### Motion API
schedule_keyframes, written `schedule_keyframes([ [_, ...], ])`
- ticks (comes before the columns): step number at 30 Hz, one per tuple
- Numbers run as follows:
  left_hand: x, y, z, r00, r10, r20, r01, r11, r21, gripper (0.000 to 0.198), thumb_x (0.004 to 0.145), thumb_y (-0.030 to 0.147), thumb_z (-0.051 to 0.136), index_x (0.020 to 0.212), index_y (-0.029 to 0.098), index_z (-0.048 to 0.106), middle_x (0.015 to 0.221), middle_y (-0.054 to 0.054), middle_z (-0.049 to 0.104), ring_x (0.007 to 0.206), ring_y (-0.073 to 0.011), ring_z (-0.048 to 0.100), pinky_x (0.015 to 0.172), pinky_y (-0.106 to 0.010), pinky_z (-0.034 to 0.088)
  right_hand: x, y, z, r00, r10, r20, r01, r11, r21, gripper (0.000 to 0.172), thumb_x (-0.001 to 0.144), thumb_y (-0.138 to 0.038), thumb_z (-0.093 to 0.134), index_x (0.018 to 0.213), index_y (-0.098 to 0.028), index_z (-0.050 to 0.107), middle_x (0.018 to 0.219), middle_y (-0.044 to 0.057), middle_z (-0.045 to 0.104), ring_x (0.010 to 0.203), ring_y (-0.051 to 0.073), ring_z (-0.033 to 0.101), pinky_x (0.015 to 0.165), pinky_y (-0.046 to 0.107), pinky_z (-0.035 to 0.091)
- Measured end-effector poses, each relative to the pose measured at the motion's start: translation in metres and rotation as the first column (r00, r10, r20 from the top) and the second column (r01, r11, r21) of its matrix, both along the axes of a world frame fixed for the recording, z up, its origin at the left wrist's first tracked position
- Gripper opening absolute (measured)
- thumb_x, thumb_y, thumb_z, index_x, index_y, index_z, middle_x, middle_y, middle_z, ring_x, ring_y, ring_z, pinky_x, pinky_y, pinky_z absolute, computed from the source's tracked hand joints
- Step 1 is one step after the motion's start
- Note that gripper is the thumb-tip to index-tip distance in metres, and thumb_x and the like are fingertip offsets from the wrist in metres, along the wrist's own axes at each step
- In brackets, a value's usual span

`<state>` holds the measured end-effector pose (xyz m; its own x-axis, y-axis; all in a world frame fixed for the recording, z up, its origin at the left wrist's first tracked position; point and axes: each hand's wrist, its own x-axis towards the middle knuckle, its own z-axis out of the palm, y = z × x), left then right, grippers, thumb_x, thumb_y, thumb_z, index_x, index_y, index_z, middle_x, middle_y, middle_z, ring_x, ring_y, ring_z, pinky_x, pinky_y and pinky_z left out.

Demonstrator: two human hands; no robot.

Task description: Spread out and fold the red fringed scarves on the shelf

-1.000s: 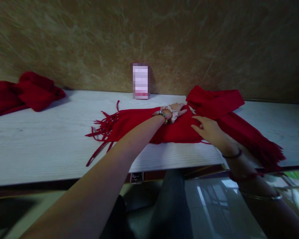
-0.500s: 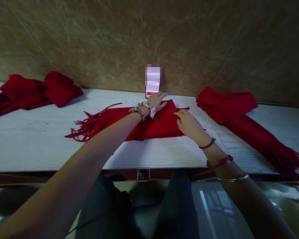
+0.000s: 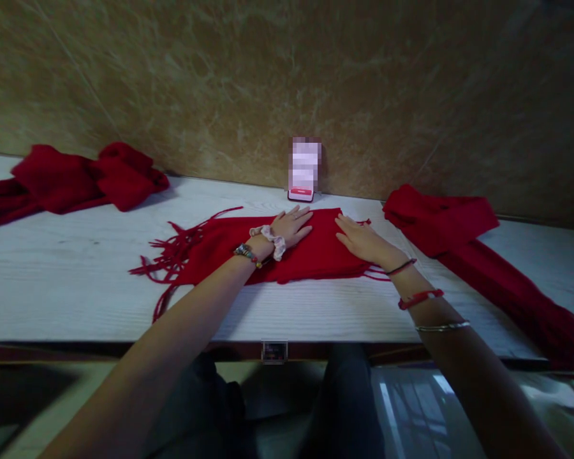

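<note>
A red fringed scarf (image 3: pixel 323 255) lies folded flat in front of me, its long tassels spread out at the left and a few strands showing at the right. Flat on its middle rests my left hand (image 3: pixel 291 228), fingers spread, with a scrunchie and a beaded bracelet at the wrist. My right hand (image 3: pixel 361 240) lies palm down on the scarf's right end, fingers stretched out and pointing left. Neither hand grips the cloth. Both palms hide part of the scarf's surface.
A phone (image 3: pixel 305 169) with a lit, blurred screen leans against the marbled wall (image 3: pixel 210 83) behind the scarf. Another red scarf (image 3: pixel 81 178) lies bunched at the left. A third red scarf (image 3: pixel 459 236) lies looped at the right. The white table (image 3: pixel 76 280) ends just before my legs.
My left hand has drawn back from the scarf's far edge near the phone to its middle. My right hand has flattened onto the right end. The view has shifted slightly.
</note>
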<state>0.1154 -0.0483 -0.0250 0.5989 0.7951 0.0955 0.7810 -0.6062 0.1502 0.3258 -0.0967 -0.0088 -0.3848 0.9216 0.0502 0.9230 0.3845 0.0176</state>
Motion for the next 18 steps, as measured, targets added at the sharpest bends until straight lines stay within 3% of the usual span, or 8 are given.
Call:
schedule_keyframes([
  [5, -0.009, -0.006, 0.003, 0.999, 0.033, -0.022, -0.033, 0.999, -0.001, 0.051, 0.092, 0.04, 0.027, 0.137, 0.017, 0.027, 0.145, -0.003, 0.021, 0.134, -0.0222, 0.015, 0.106, -0.045, 0.02, 0.01, -0.003, 0.006, 0.997, -0.069, -0.028, 0.069, 0.997, 0.031, 0.049, 0.084, -0.017, 0.031, 0.132, -0.009, 0.037, 0.14, 0.013, 0.033, 0.129, 0.024, 0.03, 0.103, 0.044, 0.029],
  [12, -0.01, -0.007, 0.002, 0.999, 0.026, -0.036, -0.024, 0.999, 0.041, 0.05, 0.092, 0.04, 0.028, 0.137, 0.018, 0.028, 0.145, -0.003, 0.02, 0.133, -0.0223, 0.016, 0.105, -0.046, 0.022, -0.02, 0.015, 0.023, 0.983, -0.039, -0.178, 0.067, 0.986, 0.153, 0.046, 0.085, -0.021, 0.033, 0.127, -0.004, 0.043, 0.13, 0.017, 0.046, 0.122, 0.023, 0.04, 0.102, 0.038, 0.032],
  [18, -0.009, -0.015, 0.01, 0.997, 0.057, -0.052, -0.056, 0.998, 0.02, 0.052, 0.092, 0.043, 0.029, 0.138, 0.018, 0.026, 0.145, -0.005, 0.02, 0.133, -0.0237, 0.016, 0.105, -0.048, 0.021, -0.024, 0.03, 0.016, 0.929, -0.272, -0.25, 0.32, 0.93, 0.178, 0.046, 0.079, -0.02, 0.045, 0.121, -0.003, 0.048, 0.109, 0.02, 0.061, 0.103, 0.028, 0.055, 0.088, 0.04, 0.042],
])
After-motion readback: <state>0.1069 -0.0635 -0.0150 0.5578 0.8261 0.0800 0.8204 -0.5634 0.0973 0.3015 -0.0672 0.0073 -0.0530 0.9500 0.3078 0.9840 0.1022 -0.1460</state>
